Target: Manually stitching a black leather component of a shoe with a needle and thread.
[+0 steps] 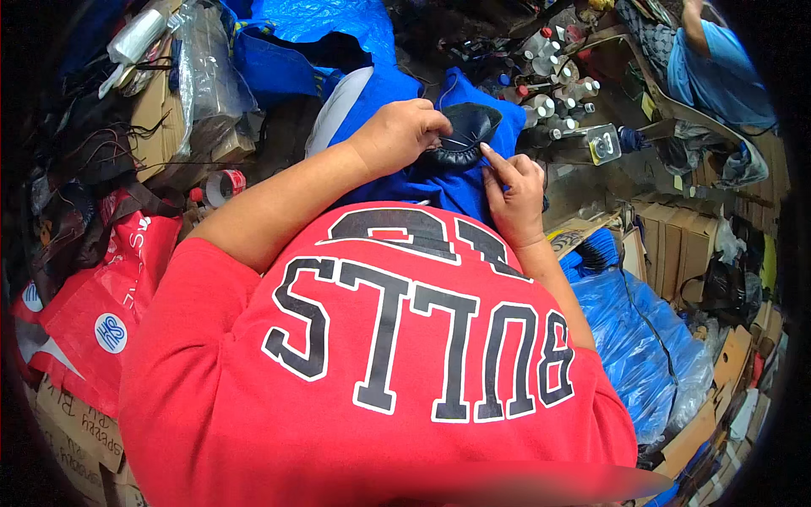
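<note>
A black leather piece [465,135], which looks like a shoe upper with a gathered, puckered edge, lies over the blue cloth [460,193] on my lap. Pale thin lines like thread cross its opening. My left hand [404,131] is closed in a pinch at the leather's left edge; what sits between its fingertips is hidden. At the right edge, my right hand [514,193] has its index fingertip against the puckered rim, with the thumb tucked below and the other fingers curled.
Several plastic bottles [549,72] cluster at the far right, near another person's blue clothing [718,72]. Blue plastic-wrapped goods [629,338] and cardboard [667,241] lie on the right. A red bag [106,296] and clear plastic wrap [207,76] are on the left.
</note>
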Motion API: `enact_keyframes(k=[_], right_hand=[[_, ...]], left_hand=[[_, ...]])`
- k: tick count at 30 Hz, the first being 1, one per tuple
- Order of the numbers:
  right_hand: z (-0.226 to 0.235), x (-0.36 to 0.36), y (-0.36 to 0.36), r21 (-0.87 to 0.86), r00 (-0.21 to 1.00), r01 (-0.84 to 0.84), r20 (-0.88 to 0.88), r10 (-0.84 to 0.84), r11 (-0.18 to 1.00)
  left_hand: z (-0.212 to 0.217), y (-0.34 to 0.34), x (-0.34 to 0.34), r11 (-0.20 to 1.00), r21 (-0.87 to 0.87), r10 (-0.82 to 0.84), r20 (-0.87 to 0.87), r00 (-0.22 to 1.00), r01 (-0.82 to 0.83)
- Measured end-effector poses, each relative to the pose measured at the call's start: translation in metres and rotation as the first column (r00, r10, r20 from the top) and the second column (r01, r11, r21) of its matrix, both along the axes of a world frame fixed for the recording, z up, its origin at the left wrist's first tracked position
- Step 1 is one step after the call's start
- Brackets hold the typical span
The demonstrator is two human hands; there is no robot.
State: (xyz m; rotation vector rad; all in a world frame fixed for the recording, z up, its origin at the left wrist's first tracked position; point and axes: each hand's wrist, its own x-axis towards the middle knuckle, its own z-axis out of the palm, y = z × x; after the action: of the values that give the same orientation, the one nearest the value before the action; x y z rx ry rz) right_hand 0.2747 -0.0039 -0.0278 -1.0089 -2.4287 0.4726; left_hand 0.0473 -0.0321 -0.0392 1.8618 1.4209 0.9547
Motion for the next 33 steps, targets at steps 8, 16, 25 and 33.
enact_keyframes(k=[8, 16, 25, 33], right_hand=[[0.006, 0.001, 0.008, -0.255, 0.997, 0.054, -0.043, -0.067, 0.965], [-0.004, 0.010, 0.042, -0.594, 0.977, -0.101, -0.210, -0.033, 0.798], [-0.004, 0.011, 0.050, -0.638, 0.982, -0.107, -0.186, -0.017, 0.763], [-0.003, 0.014, 0.052, -0.703, 0.985, -0.113, -0.171, -0.012, 0.702]], left_hand=[[-0.003, 0.007, 0.002, 0.944, 0.324, 0.141, -0.233, 0.962, -0.060], [-0.014, 0.017, 0.003, 0.995, -0.102, 0.004, 0.229, 0.973, 0.019], [-0.013, 0.017, 0.001, 1.000, -0.024, -0.003, 0.184, 0.983, 0.007], [-0.013, 0.019, 0.006, 1.000, 0.025, -0.011, 0.096, 0.995, 0.008]])
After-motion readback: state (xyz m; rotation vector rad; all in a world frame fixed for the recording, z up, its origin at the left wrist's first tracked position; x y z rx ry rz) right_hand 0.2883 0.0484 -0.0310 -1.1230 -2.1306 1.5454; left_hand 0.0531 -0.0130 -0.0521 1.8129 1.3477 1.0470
